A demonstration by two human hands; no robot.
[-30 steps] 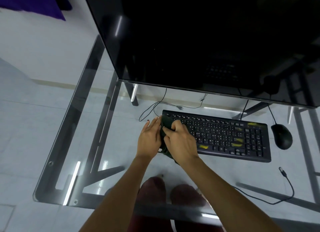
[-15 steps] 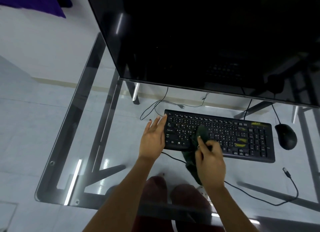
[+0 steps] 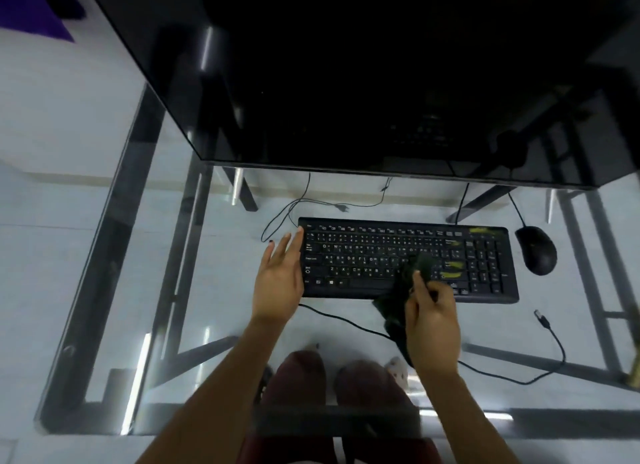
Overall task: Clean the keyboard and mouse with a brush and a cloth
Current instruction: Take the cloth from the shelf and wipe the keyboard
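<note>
A black keyboard [image 3: 381, 252] lies on the glass desk, with yellow-green smears near its right side. My right hand [image 3: 433, 318] grips a dark cloth [image 3: 405, 290] and presses its tip onto the keys right of the keyboard's middle. My left hand [image 3: 280, 276] rests flat against the keyboard's left edge, fingers spread, holding nothing. A black mouse [image 3: 536, 249] sits to the right of the keyboard, untouched. No brush is in view.
A large dark monitor [image 3: 346, 65] overhangs the far side of the glass desk [image 3: 104, 290]. Thin cables [image 3: 346, 321] run in front of and behind the keyboard, one ending in a loose plug [image 3: 540, 316]. My knees show beneath the glass.
My right hand has slid the cloth from the keyboard's left end rightward across the keys. My left hand has opened and stays at the left edge.
</note>
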